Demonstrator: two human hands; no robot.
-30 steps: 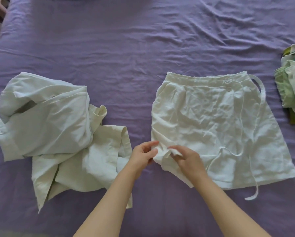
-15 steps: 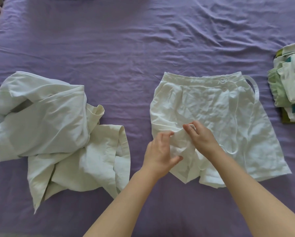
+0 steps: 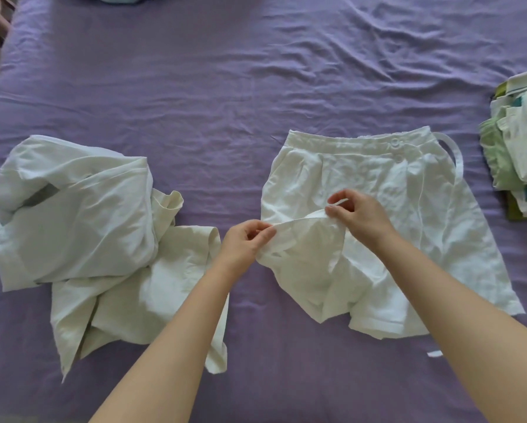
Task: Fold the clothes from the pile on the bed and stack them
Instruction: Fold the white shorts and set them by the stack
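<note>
A person's two bare hands work a pair of white, wrinkled cotton shorts (image 3: 378,209) spread on a purple bedsheet (image 3: 225,102), waistband at the far side. The left hand (image 3: 245,244) pinches the lifted hem of the left leg between thumb and fingers, while the right hand (image 3: 358,213) pinches the same raised edge further right (a thin white drawstring (image 3: 457,166) loops off the far right corner of the waistband). To the left lies a crumpled pile of white garments (image 3: 82,233), unfolded, touching the left forearm. At the right edge of the bed sits a stack of folded clothes in white and pale green (image 3: 521,160), well apart from the shorts
</note>
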